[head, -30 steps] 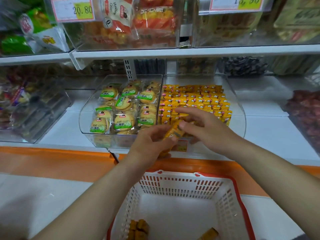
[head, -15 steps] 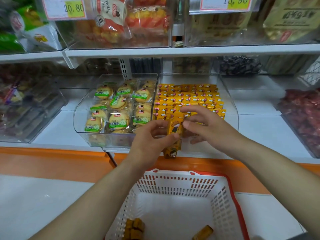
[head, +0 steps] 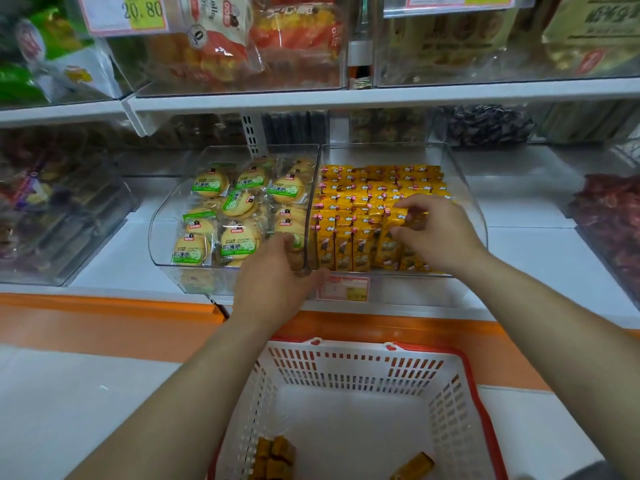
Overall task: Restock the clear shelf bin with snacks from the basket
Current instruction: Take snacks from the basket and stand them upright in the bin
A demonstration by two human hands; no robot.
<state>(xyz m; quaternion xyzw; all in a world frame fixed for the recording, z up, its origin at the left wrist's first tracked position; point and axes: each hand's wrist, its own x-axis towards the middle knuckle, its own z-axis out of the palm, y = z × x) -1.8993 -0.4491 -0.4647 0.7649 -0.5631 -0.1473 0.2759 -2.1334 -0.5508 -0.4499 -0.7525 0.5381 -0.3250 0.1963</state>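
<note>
Snack packs [head: 360, 199] are sitting in tight rows in the clear shelf bin [head: 462, 183], centre-right of frame; too many to count. Two hands are working at it. The right hand [head: 436, 237] is reaching into the bin's middle, thumb and fingers pinching one yellow pack [head: 393, 216] above the rows. The left hand [head: 277, 278] is gripping the bin's front-left corner, fingers curling over the rim at the seam with the second clear bin [head: 162, 233], centre-left, which is holding roughly ten round biscuit packs [head: 239, 240] with green labels. One price tag [head: 343, 288] is showing on the bin front, beside the left thumb. One white basket [head: 363, 372] with a red rim is sitting at bottom centre, with a small cluster of packs [head: 275, 457] at its lower left, exact count unclear, and one lone pack [head: 414, 465] at lower right.
</note>
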